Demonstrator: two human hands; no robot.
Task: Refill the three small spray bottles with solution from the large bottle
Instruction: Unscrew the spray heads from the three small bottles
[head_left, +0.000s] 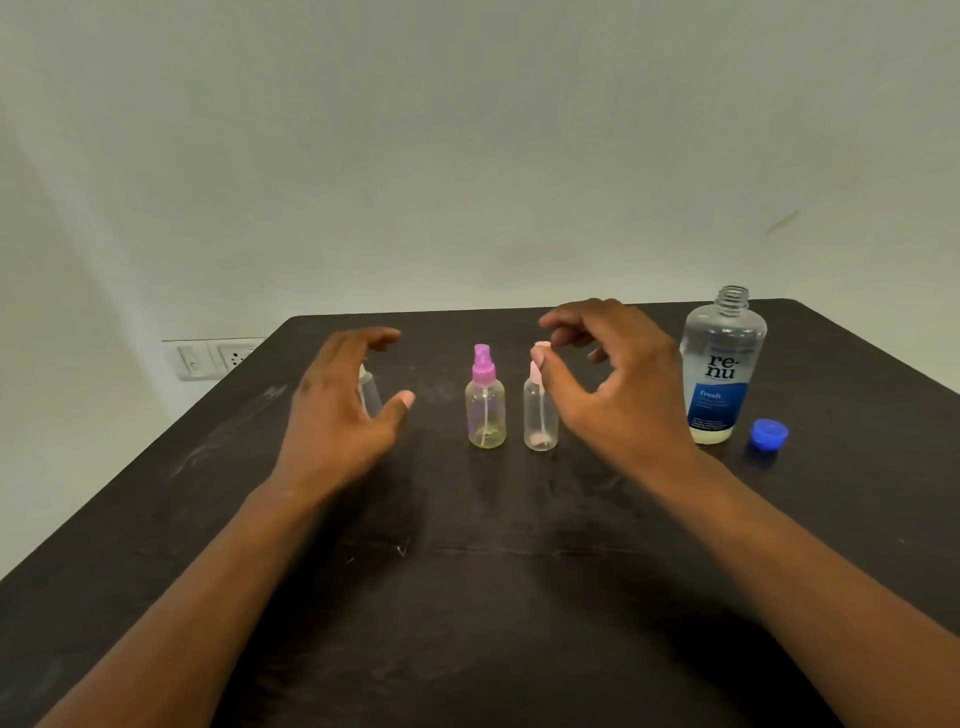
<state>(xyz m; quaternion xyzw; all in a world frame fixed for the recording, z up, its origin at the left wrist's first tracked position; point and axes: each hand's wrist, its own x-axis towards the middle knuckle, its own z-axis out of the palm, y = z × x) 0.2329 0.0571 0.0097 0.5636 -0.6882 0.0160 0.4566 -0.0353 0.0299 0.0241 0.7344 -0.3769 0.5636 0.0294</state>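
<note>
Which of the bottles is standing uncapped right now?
The large labelled bottle at far right: bare threaded neck, its blue cap beside it. The visible small ones keep their tops.

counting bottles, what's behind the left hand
A small clear spray bottle stands behind the left hand, which covers most of it. Its cap colour and fill level cannot be seen.

We see a dark brown table (467, 597), a clear bottle with a purple sprayer (483, 364), and another with a pale pink one (537, 364). The large bottle (722, 364) carries a white-and-blue label beside a blue cap (769, 434). A third small bottle (370, 397) looks clear, though mostly hidden.
</note>
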